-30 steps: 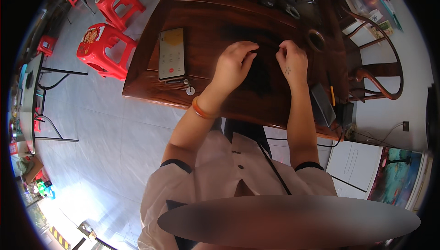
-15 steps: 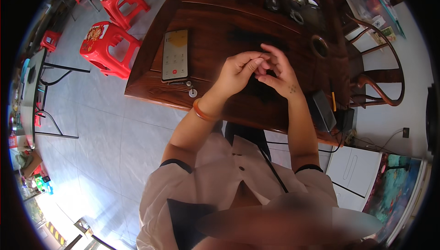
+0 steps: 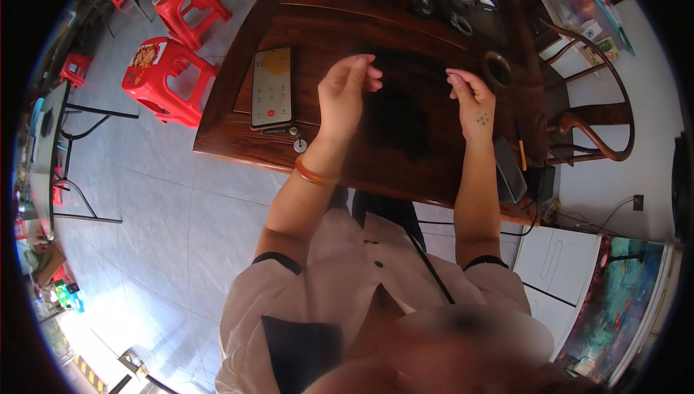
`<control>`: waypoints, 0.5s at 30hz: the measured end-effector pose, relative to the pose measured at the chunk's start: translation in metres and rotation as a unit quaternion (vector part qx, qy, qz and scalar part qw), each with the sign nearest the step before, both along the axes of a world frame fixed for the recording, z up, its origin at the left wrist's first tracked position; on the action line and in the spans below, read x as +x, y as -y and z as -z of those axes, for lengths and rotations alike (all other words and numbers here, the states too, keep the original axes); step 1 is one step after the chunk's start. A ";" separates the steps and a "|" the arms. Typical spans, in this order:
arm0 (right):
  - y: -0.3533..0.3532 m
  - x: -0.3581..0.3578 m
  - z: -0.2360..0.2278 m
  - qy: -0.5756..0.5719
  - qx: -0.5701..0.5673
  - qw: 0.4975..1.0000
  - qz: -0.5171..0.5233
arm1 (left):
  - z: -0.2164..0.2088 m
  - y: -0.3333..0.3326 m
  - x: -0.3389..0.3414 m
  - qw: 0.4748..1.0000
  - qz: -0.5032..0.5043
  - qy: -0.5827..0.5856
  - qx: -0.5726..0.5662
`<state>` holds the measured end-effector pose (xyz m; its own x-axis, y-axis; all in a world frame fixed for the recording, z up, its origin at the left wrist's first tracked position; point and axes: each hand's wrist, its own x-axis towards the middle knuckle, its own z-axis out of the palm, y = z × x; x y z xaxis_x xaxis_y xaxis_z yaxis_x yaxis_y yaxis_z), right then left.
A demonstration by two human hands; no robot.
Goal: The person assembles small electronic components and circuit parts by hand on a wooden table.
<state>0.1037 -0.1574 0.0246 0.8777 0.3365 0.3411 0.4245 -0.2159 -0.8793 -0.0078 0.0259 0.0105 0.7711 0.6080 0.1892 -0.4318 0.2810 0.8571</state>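
Note:
My left hand (image 3: 345,94), with an orange bangle (image 3: 309,171) on its wrist, hovers over the dark wooden table (image 3: 235,118). Its thumb presses toward the bent fingers in a pinch. Some distance to the right, my right hand (image 3: 476,107) also pinches thumb to fingertips; small dark dots mark its back. Anything held in either pinch is too small to make out. Beneath and between the hands spreads an irregular black patch (image 3: 401,116), whose nature I cannot tell. Left of my left hand lies a phone (image 3: 272,87) with a lit call screen, beside a round key tag (image 3: 300,146).
Red plastic stools (image 3: 168,79) stand left of the table. A tea tray (image 3: 435,7) with cups sits at the far side, near a dark round ring (image 3: 497,69). To the right are a black box-like object (image 3: 510,170), a wooden armchair (image 3: 596,123) and a white cabinet (image 3: 553,264).
My hands, together over the table before, have drawn apart: the left has gone left and the right has gone right. The black patch between them now shows more fully.

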 end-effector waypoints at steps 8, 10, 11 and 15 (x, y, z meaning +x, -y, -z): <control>0.001 -0.010 -0.011 0.015 0.089 0.995 0.040 | 0.002 0.010 -0.001 0.971 -0.004 -0.093 0.220; 0.005 -0.007 -0.012 -0.034 0.137 0.990 -0.002 | 0.003 0.009 0.000 0.954 -0.051 -0.076 0.286; 0.006 -0.005 -0.012 -0.083 0.183 0.979 -0.044 | 0.003 0.010 0.000 0.954 -0.050 -0.076 0.286; 0.006 -0.005 -0.005 -0.127 0.282 0.950 -0.052 | 0.002 0.011 0.000 0.933 -0.080 -0.060 0.346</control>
